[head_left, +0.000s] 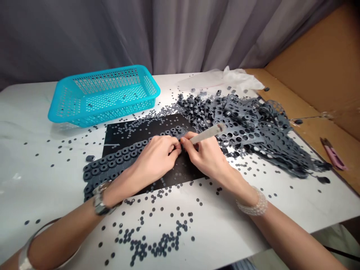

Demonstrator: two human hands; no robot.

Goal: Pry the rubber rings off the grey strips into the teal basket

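Note:
My left hand [160, 155] rests over a dark grey sheet of raised rings [115, 157], its thumb and fingertips closed at the sheet's right end. Exactly what the fingertips pinch is hidden. In my right hand [206, 152] is a tool with a pale, flat handle [208, 134] that slants up to the right; its working end is covered by my fingers. Both hands meet fingertip to fingertip over a black mat [194, 168]. Small dark discs [157, 245] lie scattered on the mat and around it.
A blue perforated basket [101, 116] stands at the back left with a few discs inside. To the right lies a heap of punched grey sheets [253, 131] and loose rings [197, 107]. Behind are a clear plastic bag [242, 79] and pink-handled snips [333, 155] on cardboard at right.

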